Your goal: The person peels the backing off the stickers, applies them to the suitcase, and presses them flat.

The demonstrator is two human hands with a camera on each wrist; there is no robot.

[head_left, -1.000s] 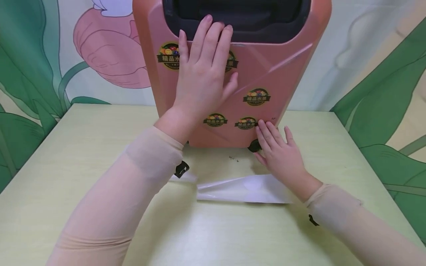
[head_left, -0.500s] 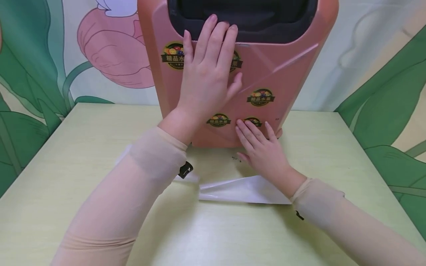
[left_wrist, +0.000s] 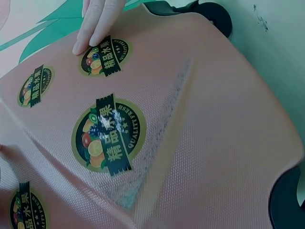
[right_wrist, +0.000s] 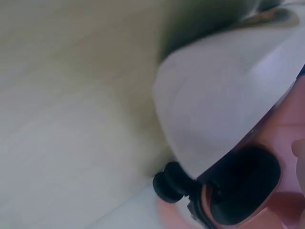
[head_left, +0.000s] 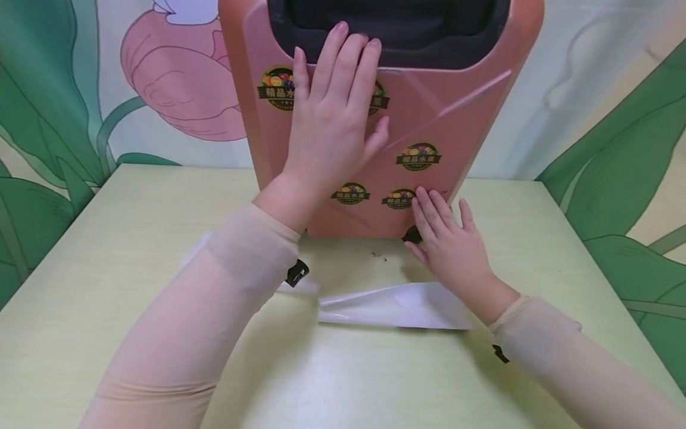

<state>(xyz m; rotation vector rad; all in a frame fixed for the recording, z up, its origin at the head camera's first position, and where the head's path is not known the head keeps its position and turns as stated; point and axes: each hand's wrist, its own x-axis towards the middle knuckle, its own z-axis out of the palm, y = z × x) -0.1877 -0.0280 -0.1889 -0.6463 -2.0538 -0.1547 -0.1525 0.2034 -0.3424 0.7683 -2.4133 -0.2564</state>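
A pink suitcase (head_left: 412, 113) with a black recessed handle panel (head_left: 429, 53) stands upright on the table, bearing several round fruit stickers. My left hand (head_left: 332, 125) lies flat on its upper face, fingertips over the panel's lower edge, partly covering two stickers. Low on the right side, my right hand (head_left: 455, 256) touches the suitcase with extended fingers at the right edge of a sticker (head_left: 398, 199). In the left wrist view, those fingers (left_wrist: 99, 24) overlap the edge of that sticker (left_wrist: 105, 56), while a larger sticker (left_wrist: 109, 136) shows closer up.
A white backing sheet (head_left: 375, 313) lies creased on the table (head_left: 354, 381), in front of the suitcase and partly under my right forearm. Black wheels (right_wrist: 167, 186) are at the suitcase's base. Small dark marks (head_left: 379, 256) dot the tabletop. A painted wall (head_left: 177, 77) stands behind.
My right hand slid left across the lower right sticker, then back right to that sticker's right edge. The left hand stayed in place on the suitcase.
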